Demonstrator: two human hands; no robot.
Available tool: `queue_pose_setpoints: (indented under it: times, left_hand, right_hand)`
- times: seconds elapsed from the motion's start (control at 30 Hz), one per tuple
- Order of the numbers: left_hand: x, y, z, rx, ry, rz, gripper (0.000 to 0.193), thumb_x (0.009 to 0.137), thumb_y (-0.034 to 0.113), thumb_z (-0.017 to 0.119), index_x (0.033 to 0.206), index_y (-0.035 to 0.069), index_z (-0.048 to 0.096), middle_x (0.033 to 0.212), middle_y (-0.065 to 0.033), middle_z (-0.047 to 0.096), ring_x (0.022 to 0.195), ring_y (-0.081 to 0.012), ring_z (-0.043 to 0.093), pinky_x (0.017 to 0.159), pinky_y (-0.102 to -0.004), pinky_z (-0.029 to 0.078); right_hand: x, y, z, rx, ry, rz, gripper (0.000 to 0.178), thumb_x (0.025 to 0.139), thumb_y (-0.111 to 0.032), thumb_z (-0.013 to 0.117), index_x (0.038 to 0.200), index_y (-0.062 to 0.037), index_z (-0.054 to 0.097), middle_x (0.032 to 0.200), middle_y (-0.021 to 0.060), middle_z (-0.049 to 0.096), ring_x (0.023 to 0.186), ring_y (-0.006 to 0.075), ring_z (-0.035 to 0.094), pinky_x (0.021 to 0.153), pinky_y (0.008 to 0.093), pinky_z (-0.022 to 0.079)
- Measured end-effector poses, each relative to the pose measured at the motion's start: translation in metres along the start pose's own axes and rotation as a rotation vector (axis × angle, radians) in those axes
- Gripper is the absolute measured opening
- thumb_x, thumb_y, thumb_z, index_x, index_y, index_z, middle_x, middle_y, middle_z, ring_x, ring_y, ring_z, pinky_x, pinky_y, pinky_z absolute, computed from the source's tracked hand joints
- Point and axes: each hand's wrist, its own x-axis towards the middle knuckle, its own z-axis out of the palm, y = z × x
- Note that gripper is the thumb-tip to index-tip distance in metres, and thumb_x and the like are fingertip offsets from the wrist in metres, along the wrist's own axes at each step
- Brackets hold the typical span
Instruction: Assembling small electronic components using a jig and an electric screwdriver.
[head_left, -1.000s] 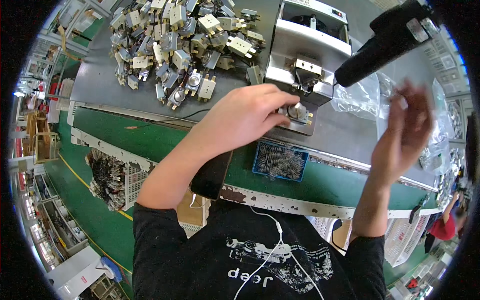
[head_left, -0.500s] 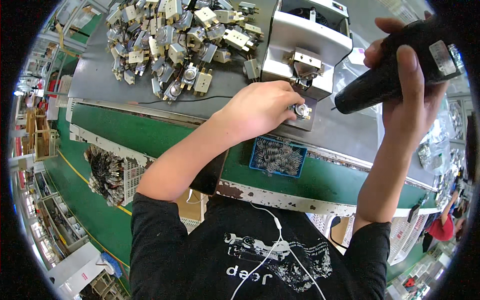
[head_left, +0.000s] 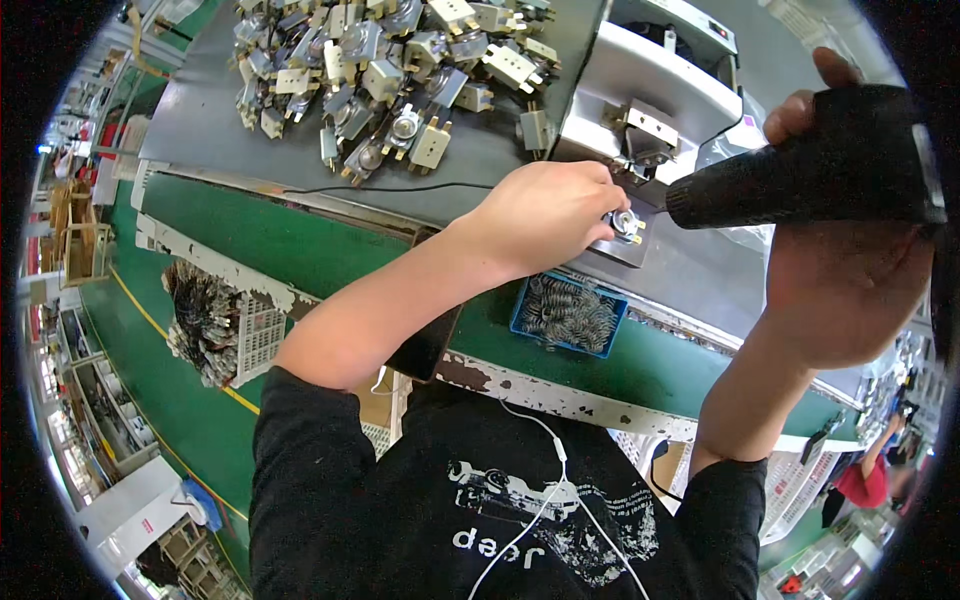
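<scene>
My left hand (head_left: 550, 215) has its thumb and fingers pinched on a small thermostat-like part (head_left: 628, 225), round and metallic with pale tabs. That part rests on a flat metal block (head_left: 622, 252) near the bench edge. My right hand (head_left: 850, 285) is wrapped round a thick black electric screwdriver (head_left: 770, 185), held nearly level. Its narrow end points left and is a short way to the right of the part, apparently apart from it. The screwdriver's body hides most of the right fingers.
A silver screw feeder (head_left: 655, 75) stands just beyond the block. Many similar switch-like parts (head_left: 430, 145) are heaped at the far left. A blue tray (head_left: 515, 318) of springs sits nearer me. A thin black cable (head_left: 400, 187) crosses the bench, and a dark flat object (head_left: 428, 345) lies under my left forearm.
The screwdriver has swung to a more level pose, and its narrow end is closer to the part. My left hand keeps its pinch on the part. The whole view has shifted slightly.
</scene>
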Motion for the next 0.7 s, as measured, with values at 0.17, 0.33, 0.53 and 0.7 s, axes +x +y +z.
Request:
queue_pose_setpoints:
  times: [0.17, 0.33, 0.53, 0.7]
  left_hand:
    - [-0.001, 0.001, -0.001, -0.023, -0.007, -0.014, 0.024, 0.087, 0.022, 0.071, 0.105, 0.007, 0.070, 0.106, -0.0092, 0.066, 0.099, -0.0311, 0.065, 0.085, -0.0416, 0.053]
    - [0.000, 0.000, 0.002, -0.017, -0.013, -0.030, 0.022, 0.087, 0.022, 0.070, 0.100, 0.005, 0.068, 0.105, -0.0098, 0.065, 0.098, -0.0320, 0.065, 0.084, -0.0429, 0.053]
    - [0.002, -0.002, 0.004, 0.001, -0.010, -0.011, 0.020, 0.085, 0.021, 0.070, 0.098, 0.005, 0.070, 0.101, -0.0116, 0.065, 0.096, -0.0311, 0.067, 0.083, -0.0427, 0.055]
    - [0.003, -0.001, 0.004, -0.007, -0.010, -0.028, 0.022, 0.085, 0.022, 0.070, 0.091, 0.001, 0.069, 0.101, -0.0140, 0.066, 0.094, -0.0335, 0.067, 0.082, -0.0440, 0.055]
  right_hand:
    - [-0.004, 0.024, -0.002, -0.205, 0.011, -0.040, 0.076, 0.096, -0.046, 0.060, 0.136, 0.0151, 0.038, 0.111, 0.0259, 0.058, 0.089, 0.0242, 0.059, 0.079, 0.0321, 0.048]
    - [-0.009, 0.044, 0.026, -0.452, 0.280, -0.074, 0.070, 0.097, -0.014, 0.061, 0.152, -0.0030, 0.018, 0.100, 0.0261, 0.063, 0.063, 0.0193, 0.059, 0.060, 0.0289, 0.049]
    - [-0.011, 0.054, 0.023, -0.360, 0.324, -0.108, 0.077, 0.096, 0.000, 0.056, 0.155, -0.0156, 0.010, 0.102, 0.0255, 0.065, 0.061, 0.0190, 0.057, 0.058, 0.0374, 0.050]
    - [-0.010, 0.062, 0.020, -0.272, 0.267, -0.146, 0.081, 0.094, 0.003, 0.058, 0.156, -0.0152, 0.010, 0.100, 0.0236, 0.066, 0.061, 0.0184, 0.058, 0.058, 0.0365, 0.050]
